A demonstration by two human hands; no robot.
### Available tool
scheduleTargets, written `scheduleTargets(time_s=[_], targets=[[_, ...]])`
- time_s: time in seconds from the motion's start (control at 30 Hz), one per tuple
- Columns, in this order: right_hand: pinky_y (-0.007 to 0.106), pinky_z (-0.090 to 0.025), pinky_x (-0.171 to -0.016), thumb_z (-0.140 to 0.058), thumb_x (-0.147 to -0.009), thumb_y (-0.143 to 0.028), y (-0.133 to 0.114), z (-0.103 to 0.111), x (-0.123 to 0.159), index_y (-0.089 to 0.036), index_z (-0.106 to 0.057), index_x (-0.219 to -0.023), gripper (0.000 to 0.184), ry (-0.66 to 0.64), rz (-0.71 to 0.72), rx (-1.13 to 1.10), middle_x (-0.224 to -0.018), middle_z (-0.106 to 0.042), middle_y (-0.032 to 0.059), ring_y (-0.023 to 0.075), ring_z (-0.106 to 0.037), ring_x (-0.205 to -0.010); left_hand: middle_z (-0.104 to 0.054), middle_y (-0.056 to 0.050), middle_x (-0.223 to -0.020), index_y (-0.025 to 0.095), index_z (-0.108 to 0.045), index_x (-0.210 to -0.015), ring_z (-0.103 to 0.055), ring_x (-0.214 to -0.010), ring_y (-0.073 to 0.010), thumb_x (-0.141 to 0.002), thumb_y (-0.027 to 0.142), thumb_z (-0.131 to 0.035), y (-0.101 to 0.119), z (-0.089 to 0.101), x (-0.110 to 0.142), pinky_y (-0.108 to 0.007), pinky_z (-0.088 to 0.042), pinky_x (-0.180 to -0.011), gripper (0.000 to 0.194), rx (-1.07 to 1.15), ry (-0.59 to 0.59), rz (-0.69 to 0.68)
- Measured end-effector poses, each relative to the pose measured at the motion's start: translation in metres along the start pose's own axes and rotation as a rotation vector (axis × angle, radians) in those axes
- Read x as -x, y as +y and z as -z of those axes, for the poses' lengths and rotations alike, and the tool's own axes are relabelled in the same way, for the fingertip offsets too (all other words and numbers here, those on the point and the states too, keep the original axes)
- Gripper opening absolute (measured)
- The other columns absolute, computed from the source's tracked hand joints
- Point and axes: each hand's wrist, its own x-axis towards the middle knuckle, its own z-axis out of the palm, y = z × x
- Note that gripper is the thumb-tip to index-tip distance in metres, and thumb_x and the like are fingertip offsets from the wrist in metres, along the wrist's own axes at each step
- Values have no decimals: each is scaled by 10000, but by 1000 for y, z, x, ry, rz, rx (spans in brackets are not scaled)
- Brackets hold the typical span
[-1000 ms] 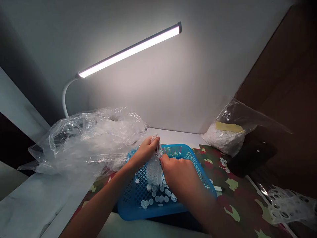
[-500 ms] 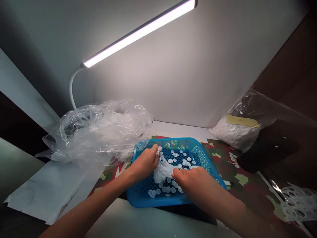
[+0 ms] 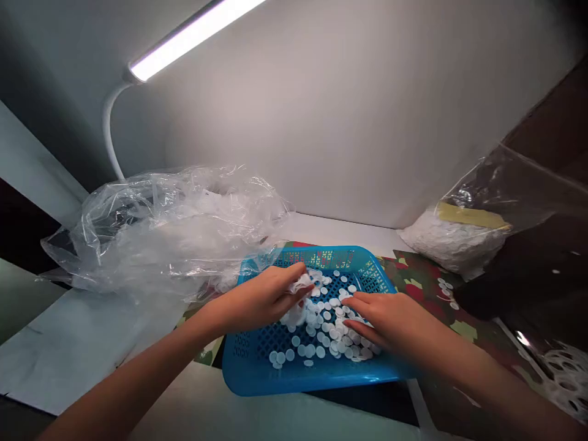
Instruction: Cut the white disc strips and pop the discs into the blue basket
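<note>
A blue perforated plastic basket [image 3: 257, 370] sits in front of me with several small white discs [image 3: 321, 334] scattered on its floor. My left hand [image 3: 266, 300] reaches into the basket and is closed on a crumpled white perforated sheet [image 3: 299, 285]. My right hand [image 3: 390, 318] lies over the discs on the basket's right side, fingers stretched out and flat, holding nothing.
A large crumpled clear plastic bag [image 3: 160, 226] lies at the left. A clear bag of white pieces [image 3: 454, 242] with a yellow label leans at the right. A lit bar lamp [image 3: 184, 37] hangs overhead. A patterned mat [image 3: 422, 282] covers the table; a punched white sheet [image 3: 567, 373] lies far right.
Both hands were pulling the white sheet between them; my right hand has let go and flattened over the discs. More discs lie in the basket. My view shifted downward.
</note>
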Motion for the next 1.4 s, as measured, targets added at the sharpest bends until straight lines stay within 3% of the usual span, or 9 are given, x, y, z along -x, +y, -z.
scheduleTargets(time_s=[0.2, 0.3, 0.43, 0.67, 0.8, 0.9, 1.0, 1.17, 1.4], targets=[[377, -468, -890, -690, -721, -460, 2, 32, 1, -209, -407, -1331, 718, -71, 31, -605, -1258, -534, 107, 295, -506, -1157, -529, 61, -628, 198, -388, -819, -422, -488, -53, -955, 306, -410, 53, 20, -16, -181, -323, -477, 175, 94, 24, -133], [364, -465, -903, -691, -734, -435, 9, 40, 2, -212, -536, -1200, 540, -204, 33, -972, -1135, -601, 72, 262, -548, -1098, -550, 49, -624, 192, -421, -852, -457, -493, -58, -968, 329, -367, 53, 30, -24, -180, -333, -462, 188, 38, 34, -130], [300, -495, -815, -614, -825, -382, 23, 35, 0, -176, -571, -1020, 287, -179, -34, -1222, -968, -622, 44, 182, -604, -926, -525, 14, -609, 171, -448, -868, -456, -493, -96, -950, 281, -370, 29, 30, -21, -215, -303, -441, 158, -422, 55, 40], [373, -495, -860, -521, -881, -284, 22, -3, -9, -233, -499, -1235, 358, -108, -63, -538, -1181, -592, 69, 228, -588, -1025, -596, -44, -682, 119, -488, -975, -588, -567, -177, -773, -38, -398, -18, -17, -15, -257, -423, -514, 271, -784, -323, 136], [483, -455, -935, -536, -846, -153, 10, -4, -23, -163, -500, -1251, 406, 106, 39, -178, -1293, -519, 136, 295, -505, -1168, -572, -183, -1135, 51, -456, -1168, -578, -1011, -249, -793, -35, -363, -25, -21, -11, -342, -477, -797, 395, -872, -177, 69], [425, -431, -998, -446, -899, -120, 3, 1, -36, -153, -497, -1262, 368, 152, 254, -146, -1338, -500, 118, 235, -471, -1222, -414, -176, -1379, 58, -366, -1315, -379, -1274, -270, -876, 59, -347, -22, -18, 2, -404, -342, -1019, 439, -866, -24, -82], [379, -365, -1073, -391, -884, -24, -1, -4, -50, -170, -423, -1342, 482, 46, 435, -174, -1416, -436, 77, 183, -412, -1289, -503, -141, -1328, 89, -499, -1225, -445, -1239, -228, -894, 103, -362, -23, -22, 17, -363, -331, -1039, 359, -767, -159, -167], [377, -363, -1079, -441, -836, 15, 4, -21, -55, -175, -332, -1413, 617, -138, 531, -149, -1455, -373, 70, 210, -379, -1317, -423, -221, -1378, 26, -437, -1310, -442, -1253, -293, -876, 152, -407, -31, -35, 27, -381, -437, -948, 453, -719, -378, -10], [313, -557, -846, -464, -901, -68, 17, -19, -28, -150, -529, -1259, 373, -68, 525, -63, -1240, -608, 100, 197, -644, -1018, -443, -291, -1325, -34, -484, -1269, -488, -1196, -356, -746, 111, -546, -16, -40, 16, -401, -485, -897, 547, -661, -497, 63]])
